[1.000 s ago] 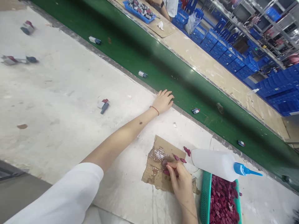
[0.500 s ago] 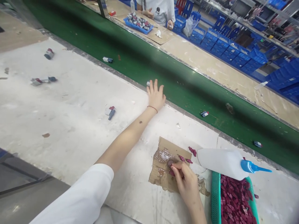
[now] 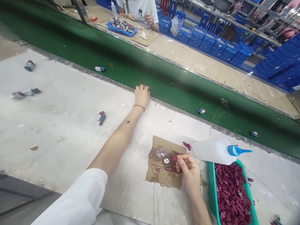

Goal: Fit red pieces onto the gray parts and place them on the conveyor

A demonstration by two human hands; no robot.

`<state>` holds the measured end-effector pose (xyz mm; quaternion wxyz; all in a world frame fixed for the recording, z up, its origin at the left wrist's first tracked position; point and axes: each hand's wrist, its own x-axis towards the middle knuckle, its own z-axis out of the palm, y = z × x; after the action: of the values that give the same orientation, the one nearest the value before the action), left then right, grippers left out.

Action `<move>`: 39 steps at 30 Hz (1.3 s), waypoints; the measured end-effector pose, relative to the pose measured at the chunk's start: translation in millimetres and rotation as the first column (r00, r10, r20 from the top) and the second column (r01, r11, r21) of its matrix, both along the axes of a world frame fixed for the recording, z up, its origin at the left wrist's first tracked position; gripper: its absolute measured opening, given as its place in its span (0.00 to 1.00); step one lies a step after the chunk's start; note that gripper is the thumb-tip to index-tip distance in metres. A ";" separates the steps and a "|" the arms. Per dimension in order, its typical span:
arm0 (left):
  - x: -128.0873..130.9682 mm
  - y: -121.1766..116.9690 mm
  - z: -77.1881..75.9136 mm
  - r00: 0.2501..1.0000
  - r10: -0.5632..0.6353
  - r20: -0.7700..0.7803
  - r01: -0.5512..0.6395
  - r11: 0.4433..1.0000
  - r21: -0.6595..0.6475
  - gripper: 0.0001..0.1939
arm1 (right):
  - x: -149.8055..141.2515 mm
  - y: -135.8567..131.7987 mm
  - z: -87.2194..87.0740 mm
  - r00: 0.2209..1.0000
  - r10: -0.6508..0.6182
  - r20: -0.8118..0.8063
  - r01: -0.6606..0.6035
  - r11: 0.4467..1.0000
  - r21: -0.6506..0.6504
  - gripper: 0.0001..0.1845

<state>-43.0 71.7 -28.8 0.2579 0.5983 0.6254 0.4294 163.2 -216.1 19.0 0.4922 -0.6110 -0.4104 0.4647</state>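
My left hand (image 3: pixel 142 95) reaches to the near edge of the green conveyor belt (image 3: pixel 164 75), its fingers curled down; whatever lies beneath them is hidden. Close to me, my right hand (image 3: pixel 190 170) pinches a small maroon plastic piece (image 3: pixel 173 158) over a torn sheet of cardboard (image 3: pixel 152 175). On that cardboard are a shiny wet patch of clear liquid (image 3: pixel 160 152), a round shiny metal piece (image 3: pixel 166 160) and a few more maroon pieces (image 3: pixel 169 168).
A white bottle with a blue nozzle (image 3: pixel 213 151) lies by a green basket (image 3: pixel 212 190) of maroon pieces. Small grey-and-maroon assemblies lie on the white table (image 3: pixel 70 115); others ride the belt. Across it, a person (image 3: pixel 140 14) sits by a blue tray (image 3: pixel 112 28).
My left fingers, spread beside a small grey-white part on the belt, have curled in, and that part is out of sight. My right fingers have left the round piece for a maroon one. The view has shifted.
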 end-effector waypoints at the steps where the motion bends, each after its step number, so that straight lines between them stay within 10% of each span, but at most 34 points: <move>1: 0.6 -1.0 2.5 0.999 -0.005 0.044 0.005 1.000 0.001 0.20 | 0.1 0.1 0.1 1.000 -0.008 -0.013 0.008 1.000 0.000 0.21; 7: 13.4 -5.3 26.0 0.933 0.035 0.359 0.003 0.994 -0.106 0.17 | 2.1 1.0 -0.9 0.998 -0.007 -0.068 0.007 1.000 -0.002 0.21; 10: 20.4 -25.4 40.3 0.855 -0.045 0.516 0.183 0.958 -0.221 0.11 | 3.2 1.7 -1.9 0.997 -0.008 -0.082 0.009 1.000 0.018 0.21; 16: 14.4 -129.1 54.7 0.568 -0.101 0.817 0.642 0.675 -0.363 0.11 | 0.2 -0.4 -4.6 0.996 -0.029 -0.082 0.035 0.997 0.065 0.18; 23: 11.6 -211.9 51.4 0.396 0.054 0.917 0.802 0.465 -0.374 0.24 | -6.9 -9.3 -3.4 0.998 -0.044 0.053 0.033 0.980 0.194 0.13; 39: 12.7 -236.6 40.6 0.343 0.022 0.939 0.859 0.397 -0.323 0.18 | -11.6 -20.4 5.4 0.960 0.084 0.266 -0.172 0.929 0.328 0.05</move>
<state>-30.3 -164.9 11.9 0.8826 0.2746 0.3130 0.2182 151.6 -236.5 24.4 0.5058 -0.5392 -0.5833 0.3365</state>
